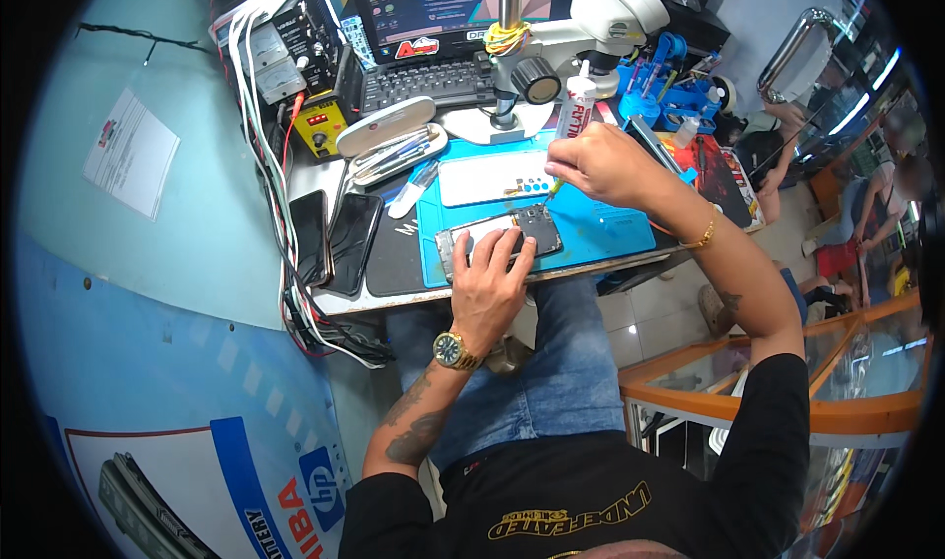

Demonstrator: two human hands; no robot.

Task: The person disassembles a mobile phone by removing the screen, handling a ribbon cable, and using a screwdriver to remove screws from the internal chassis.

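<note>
An opened phone (543, 232) lies on a blue work mat (615, 226), its dark inner frame and board facing up. My left hand (489, 281) holds it down from the near side, with the fingers apart and bent over its top. My right hand (598, 165) is closed in a pinch around a slim screwdriver (556, 189). Only the yellowish lower part of the screwdriver shows, pointing down at the phone's right end. Just beyond the phone is a white tray (472, 181) with several tiny parts at its right side.
Left of the mat are two dark phones (352, 244) and an open case (394, 151) of tools. A microscope stand (507, 116), a laptop (418, 87) and a white bottle (577, 106) stand behind. Cables (285, 215) hang over the left edge; a blue tool holder (650, 92) is at right.
</note>
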